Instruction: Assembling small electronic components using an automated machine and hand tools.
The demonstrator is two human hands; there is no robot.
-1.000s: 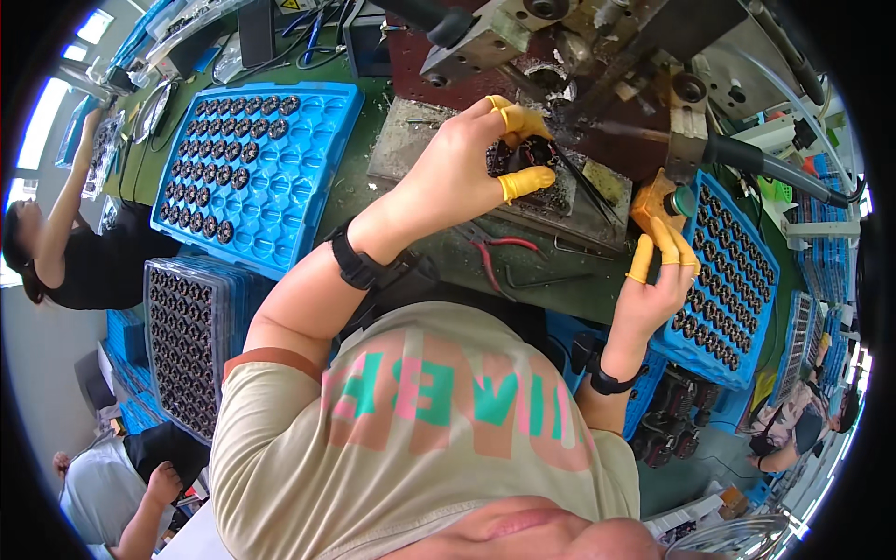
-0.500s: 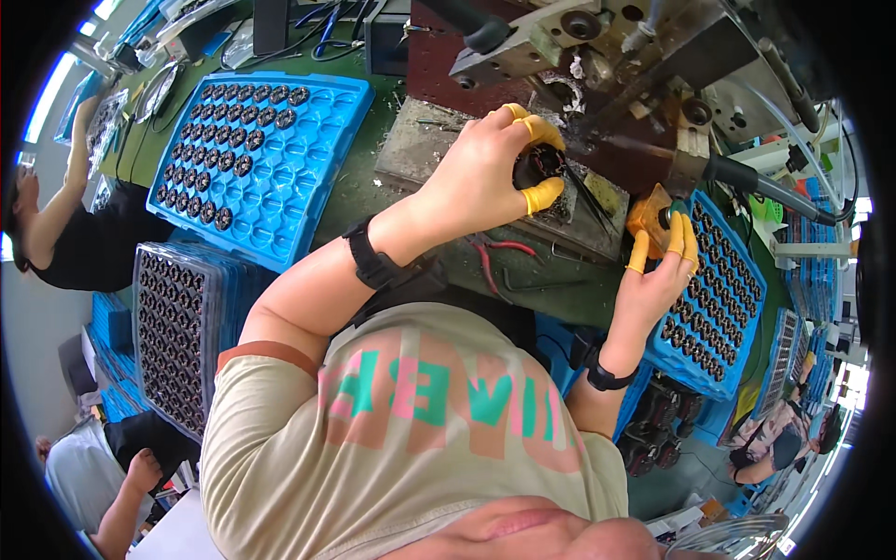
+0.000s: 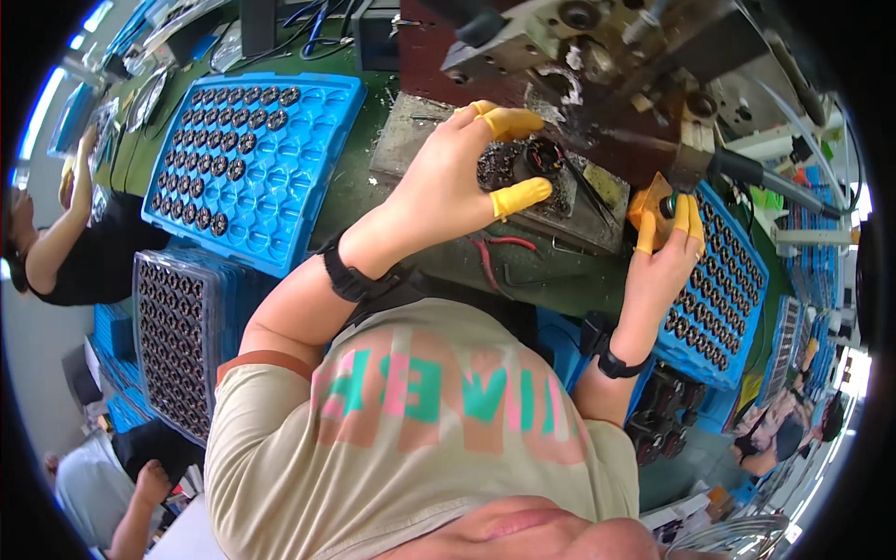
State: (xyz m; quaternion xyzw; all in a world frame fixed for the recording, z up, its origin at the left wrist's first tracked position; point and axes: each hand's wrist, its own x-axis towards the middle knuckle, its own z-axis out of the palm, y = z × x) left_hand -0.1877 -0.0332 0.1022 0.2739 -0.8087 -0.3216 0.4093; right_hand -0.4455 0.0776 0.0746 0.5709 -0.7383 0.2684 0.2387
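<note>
A black cylindrical part with a round open top and coppery bits inside (image 3: 541, 160) stands on the machine's metal base (image 3: 403, 142). My left hand (image 3: 443, 177) is open around it, yellow covers on its fingertips, thumb and fingers spread and apart from the part. My right hand (image 3: 665, 266), also with yellow fingertip covers, grips a small orange box (image 3: 648, 201) with a dark teal button on it. Its fingers lie over the button side, and the thumb rests on the near side. Whether the button is pressed cannot be seen.
Machine tooling (image 3: 597, 103) hangs just beyond the part. Red-handled pliers (image 3: 487, 257) and dark tweezers (image 3: 590, 194) lie close by. Blue trays of small round black parts stand left (image 3: 327, 140) and right (image 3: 723, 373). Stacked trays (image 3: 173, 327) stand lower left; other people work nearby.
My left hand has let go of the black part, its fingers spreading and drawing slightly back to the left. My right hand stays on the orange box.
</note>
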